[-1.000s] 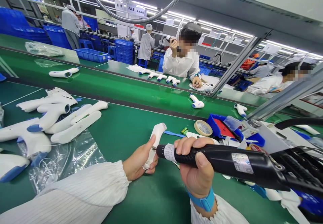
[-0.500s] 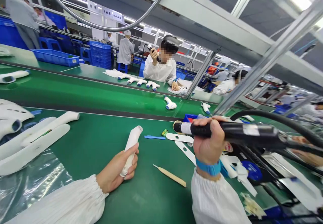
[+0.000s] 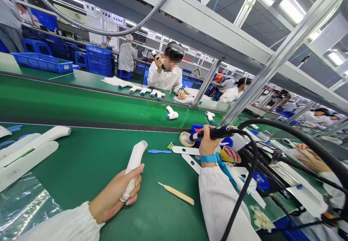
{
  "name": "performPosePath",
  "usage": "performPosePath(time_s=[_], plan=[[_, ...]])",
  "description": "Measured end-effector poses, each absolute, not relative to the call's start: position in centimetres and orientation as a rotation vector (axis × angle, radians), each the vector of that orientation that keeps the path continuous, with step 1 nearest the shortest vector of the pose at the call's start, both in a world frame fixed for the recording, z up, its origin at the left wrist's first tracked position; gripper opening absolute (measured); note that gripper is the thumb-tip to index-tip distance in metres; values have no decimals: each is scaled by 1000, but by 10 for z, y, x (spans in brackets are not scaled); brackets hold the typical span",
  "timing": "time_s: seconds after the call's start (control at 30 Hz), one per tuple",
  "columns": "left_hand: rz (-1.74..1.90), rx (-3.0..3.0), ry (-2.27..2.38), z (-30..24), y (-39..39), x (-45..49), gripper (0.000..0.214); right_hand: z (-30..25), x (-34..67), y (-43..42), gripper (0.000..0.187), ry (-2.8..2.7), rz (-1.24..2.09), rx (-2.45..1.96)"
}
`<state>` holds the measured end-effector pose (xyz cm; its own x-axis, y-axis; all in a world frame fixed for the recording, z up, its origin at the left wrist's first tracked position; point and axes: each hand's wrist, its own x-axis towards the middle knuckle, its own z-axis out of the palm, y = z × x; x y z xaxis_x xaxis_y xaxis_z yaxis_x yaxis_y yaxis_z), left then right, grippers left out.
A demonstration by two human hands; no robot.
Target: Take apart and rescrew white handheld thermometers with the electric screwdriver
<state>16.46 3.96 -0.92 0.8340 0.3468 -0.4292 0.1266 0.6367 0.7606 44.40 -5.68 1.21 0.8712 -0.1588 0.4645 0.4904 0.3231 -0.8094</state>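
Observation:
My left hand [image 3: 114, 197] is shut around a white handheld infrared thermometer [image 3: 133, 168], its head pointing away from me. My right hand [image 3: 208, 145] grips a black corded rotary grinder [image 3: 214, 133], raised well to the right of the thermometer and not touching it. The grinder's bit is hidden at this size. On the green belt between my hands lie a wooden-handled scraper [image 3: 176, 194], a blue-handled tool [image 3: 159, 151] and white plastic strips [image 3: 186, 149].
Thick black cable [image 3: 252, 175] drops from the grinder past my right sleeve. A tape roll [image 3: 187, 138] and blue tray [image 3: 196, 129] sit ahead. White thermometer shells [image 3: 27, 157] lie left on plastic film. A co-worker's hands [image 3: 312, 157] appear at right.
My right hand has lifted the grinder away from the thermometer, toward the far right. The view has swung up and left, and my left hand still holds the thermometer.

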Motion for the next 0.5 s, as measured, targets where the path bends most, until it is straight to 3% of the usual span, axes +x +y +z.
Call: performPosePath(time_s=[0.5], plan=[[150, 884, 568, -13, 40, 163, 34, 28, 428, -65, 31, -408, -415, -1110]])
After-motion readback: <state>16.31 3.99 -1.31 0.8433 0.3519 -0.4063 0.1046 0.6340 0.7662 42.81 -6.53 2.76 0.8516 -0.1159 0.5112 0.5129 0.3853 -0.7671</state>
